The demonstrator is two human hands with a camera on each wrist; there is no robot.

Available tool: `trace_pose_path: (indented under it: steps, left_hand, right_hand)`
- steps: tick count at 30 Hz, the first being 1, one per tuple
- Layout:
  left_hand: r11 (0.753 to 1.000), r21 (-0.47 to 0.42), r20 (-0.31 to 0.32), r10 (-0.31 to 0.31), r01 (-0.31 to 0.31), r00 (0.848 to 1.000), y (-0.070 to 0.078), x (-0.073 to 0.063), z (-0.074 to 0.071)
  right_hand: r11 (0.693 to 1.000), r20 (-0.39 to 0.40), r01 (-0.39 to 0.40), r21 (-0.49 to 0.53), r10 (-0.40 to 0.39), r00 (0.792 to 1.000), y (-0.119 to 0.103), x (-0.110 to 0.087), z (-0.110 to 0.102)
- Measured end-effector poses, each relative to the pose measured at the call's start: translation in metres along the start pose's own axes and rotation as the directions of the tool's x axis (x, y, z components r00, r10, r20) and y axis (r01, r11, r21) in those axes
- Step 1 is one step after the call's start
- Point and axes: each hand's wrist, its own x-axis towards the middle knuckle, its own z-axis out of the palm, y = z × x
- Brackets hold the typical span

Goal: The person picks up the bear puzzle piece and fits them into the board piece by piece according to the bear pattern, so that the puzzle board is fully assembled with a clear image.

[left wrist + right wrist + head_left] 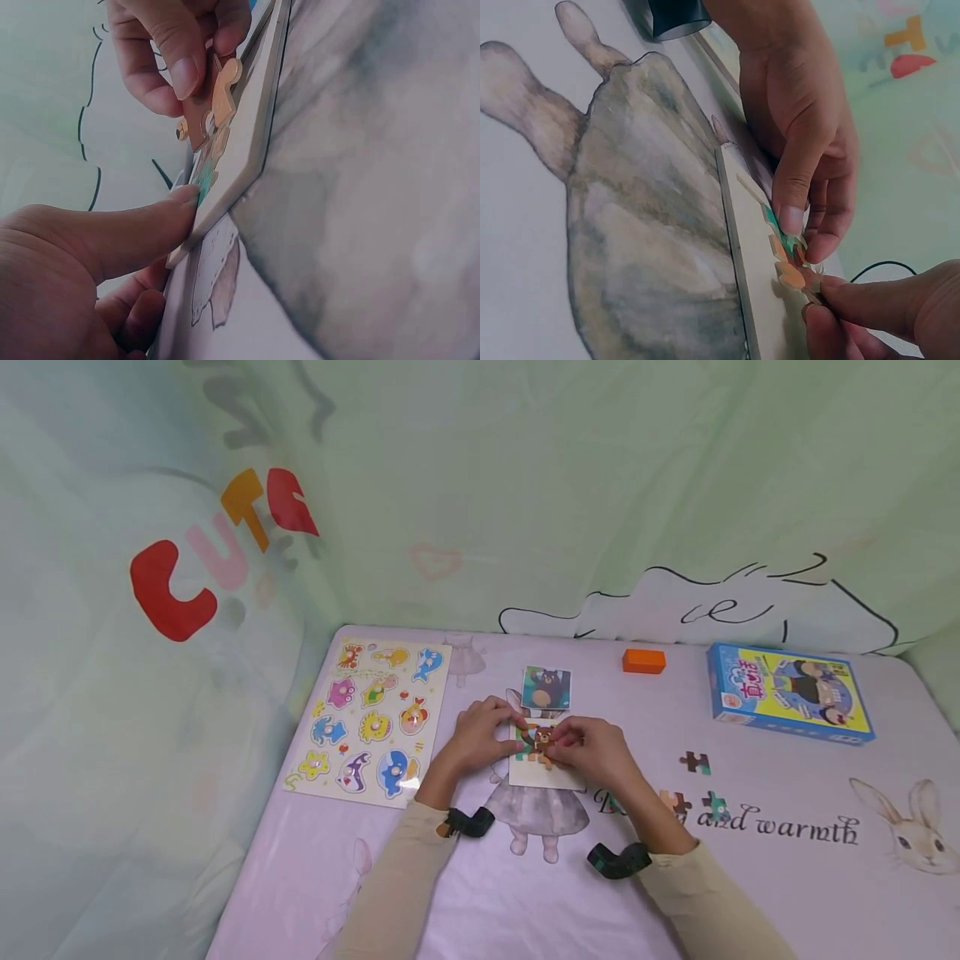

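Note:
A cream puzzle board [551, 779] lies in front of me, with brown, orange and green jigsaw pieces forming part of a bear picture. At its left edge, my left hand [477, 737] holds the board, the thumb [150, 225] straight against a green piece [204, 184] and the other fingers bent beside the edge. My right hand [600, 752] pinches a brown-and-orange puzzle piece [225, 94] between thumb and fingertips. That piece stands tilted over the board, touching the pieces around it. Just beyond the board lies a square bear picture card [546, 689].
Several loose puzzle pieces [695, 762] are scattered right of my right forearm. A blue puzzle box [791, 693] lies at the back right, and an orange block [643, 661] sits left of it. On the left is a sea-animal knob board [327, 787].

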Motion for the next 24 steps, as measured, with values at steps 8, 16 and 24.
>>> trace_pose_path:
  steps: [8,16,24]
  left_hand:
    - [1.000,-0.014,0.003,-0.017,0.017,1.000,-0.0005,0.0007,0.0000]
    - [1.000,-0.022,0.005,-0.017,0.017,1.000,0.0005,-0.0005,-0.0004]
    - [1.000,-0.014,0.002,-0.014,0.014,1.000,0.0001,-0.0004,0.0004]
  right_hand:
    - [0.999,-0.039,0.016,-0.040,-0.017,0.999,-0.0037,0.0024,0.0038]
    - [0.995,-0.074,0.023,-0.096,-0.030,0.997,-0.0066,0.0033,0.0079]
    - [0.991,-0.074,0.006,-0.133,-0.016,0.997,-0.0078,0.0053,0.0088]
